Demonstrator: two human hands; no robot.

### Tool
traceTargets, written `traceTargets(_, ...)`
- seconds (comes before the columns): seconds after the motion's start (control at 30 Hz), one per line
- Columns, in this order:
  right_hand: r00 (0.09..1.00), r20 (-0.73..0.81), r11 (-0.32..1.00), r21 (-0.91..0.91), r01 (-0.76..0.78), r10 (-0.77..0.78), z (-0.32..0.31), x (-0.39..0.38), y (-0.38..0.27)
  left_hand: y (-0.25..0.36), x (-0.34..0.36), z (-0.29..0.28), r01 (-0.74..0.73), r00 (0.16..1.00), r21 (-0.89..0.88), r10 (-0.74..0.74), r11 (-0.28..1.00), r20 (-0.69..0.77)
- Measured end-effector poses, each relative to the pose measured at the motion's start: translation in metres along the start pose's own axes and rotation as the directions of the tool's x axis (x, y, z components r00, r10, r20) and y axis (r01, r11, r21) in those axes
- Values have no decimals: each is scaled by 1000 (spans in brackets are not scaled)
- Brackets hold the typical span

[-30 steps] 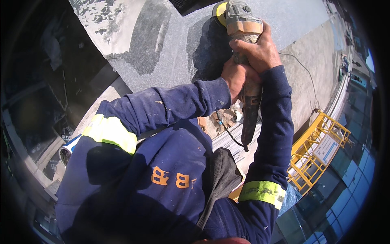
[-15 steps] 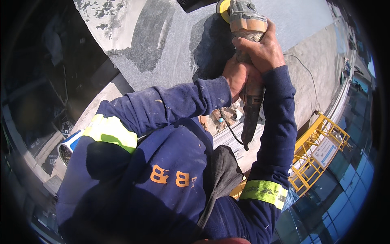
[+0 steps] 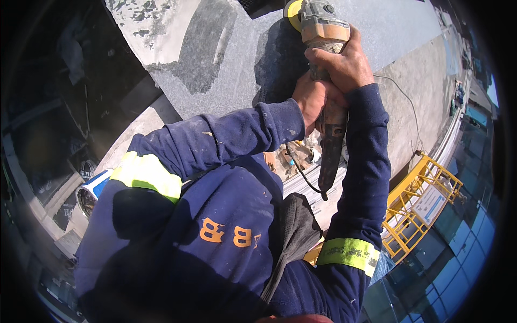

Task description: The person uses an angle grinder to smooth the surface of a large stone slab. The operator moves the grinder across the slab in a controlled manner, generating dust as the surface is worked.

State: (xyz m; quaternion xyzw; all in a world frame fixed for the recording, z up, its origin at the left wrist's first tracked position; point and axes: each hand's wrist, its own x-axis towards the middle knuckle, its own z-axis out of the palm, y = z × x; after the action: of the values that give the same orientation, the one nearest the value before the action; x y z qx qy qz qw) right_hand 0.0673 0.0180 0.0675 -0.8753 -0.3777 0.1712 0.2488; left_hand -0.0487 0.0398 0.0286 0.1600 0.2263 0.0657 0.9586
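1. Sunlit grey slab [image 3: 229,81] occupies the upper middle of the work area, with a pale, dark-speckled zone at its left and a dark shadow beside the tool
2. Angle grinder [image 3: 325,32]: positioned over the slab, head uppermost, tapered handle pointing down toward the wearer's torso
3. Yellow disc [image 3: 293,15]: at the left side of the grinder head; from where I stand, contact with the slab cannot be told
4. Right hand [image 3: 350,64]: clamped around the grinder body just behind its orange-brown collar
5. Left hand [image 3: 311,102]: clamped around the same body, lower down, touching the right hand
6. Power cord [image 3: 306,180]: leaves the handle's rear end and curves up and to the left
7. Yellow metal frame [image 3: 396,248]: at right, well apart from the grinder, bearing a white sign [image 3: 430,205], with blue glass panels [image 3: 463,242] near it
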Motion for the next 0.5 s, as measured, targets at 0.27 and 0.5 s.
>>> traceTargets(0.27,999,22,998,-57,-26,28,-11,-2,-7,2,-8,2,28,999,-11,-28,1000,22)
traceTargets(0.5,998,36,996,79,-51,49,-13,-14,-6,0,-14,9,91,995,-22,-92,996,-41)
